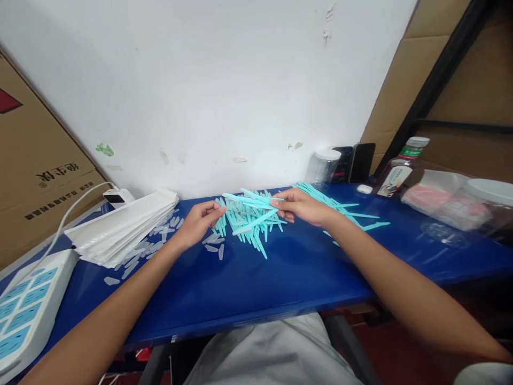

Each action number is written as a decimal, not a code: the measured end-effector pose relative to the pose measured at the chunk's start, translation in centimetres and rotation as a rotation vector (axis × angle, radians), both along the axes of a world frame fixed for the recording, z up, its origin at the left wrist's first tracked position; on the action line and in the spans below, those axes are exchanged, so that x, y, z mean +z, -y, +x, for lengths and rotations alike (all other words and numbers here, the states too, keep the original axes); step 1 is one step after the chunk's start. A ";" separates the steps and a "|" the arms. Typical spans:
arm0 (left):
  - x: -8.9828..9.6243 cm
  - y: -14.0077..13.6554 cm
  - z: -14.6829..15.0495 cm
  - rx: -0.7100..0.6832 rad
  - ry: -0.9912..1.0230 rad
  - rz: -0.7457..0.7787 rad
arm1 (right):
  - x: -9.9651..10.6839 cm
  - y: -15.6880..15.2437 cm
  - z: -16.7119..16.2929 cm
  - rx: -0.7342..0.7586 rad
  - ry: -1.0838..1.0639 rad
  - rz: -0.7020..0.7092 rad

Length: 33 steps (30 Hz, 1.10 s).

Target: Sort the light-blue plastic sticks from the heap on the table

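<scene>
A: Right hand, quick?
B: I see the right hand (300,206) clamped on a bunch of teal sticks (256,202), thumb and fingers round their right ends. The bunch points left from the hand, over the loose pile (256,239).

A: Left?
B: I get the left hand (201,221) at the pile's left edge, left of the bunch. Thumb and fingertips close together; I can't tell whether anything's between them.

A: Near the left hand?
B: I log a few clear pieces (220,252) just below its fingers, more behind the wrist, to its left. White sleeves (124,232) fanned further left, power strip (34,299) well apart, nearer the camera.

A: Right hand's surroundings?
B: I mark more sticks (347,205) scattered just to its right, partly behind the forearm. Beyond and right of it, jar (325,167) and phone (363,163) by the wall (240,96). Further right, bottle (395,174), then a pink bag (444,200).

A: Surface?
B: I note a blue table (276,286) under both hands.
</scene>
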State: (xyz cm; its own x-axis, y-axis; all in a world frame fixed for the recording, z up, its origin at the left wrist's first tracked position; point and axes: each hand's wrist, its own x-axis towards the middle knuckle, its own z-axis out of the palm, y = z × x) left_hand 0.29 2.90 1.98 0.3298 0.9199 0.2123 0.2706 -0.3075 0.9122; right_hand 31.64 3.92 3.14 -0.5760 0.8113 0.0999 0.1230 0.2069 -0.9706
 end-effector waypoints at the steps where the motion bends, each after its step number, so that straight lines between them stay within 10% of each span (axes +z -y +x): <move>1: 0.6 0.1 -0.6 -0.020 -0.140 0.085 | 0.0 0.0 0.0 0.000 -0.003 0.001; 5: 2.4 0.4 -2.7 -0.262 -0.581 0.094 | -0.1 -0.1 0.1 0.004 -0.001 0.011; 13: 0.4 0.1 -2.2 -0.443 -0.750 0.076 | -0.4 -0.3 0.2 0.017 0.015 0.011; 33: 0.0 0.6 0.1 -0.140 -0.101 0.014 | -0.2 -0.2 0.2 0.012 0.017 0.033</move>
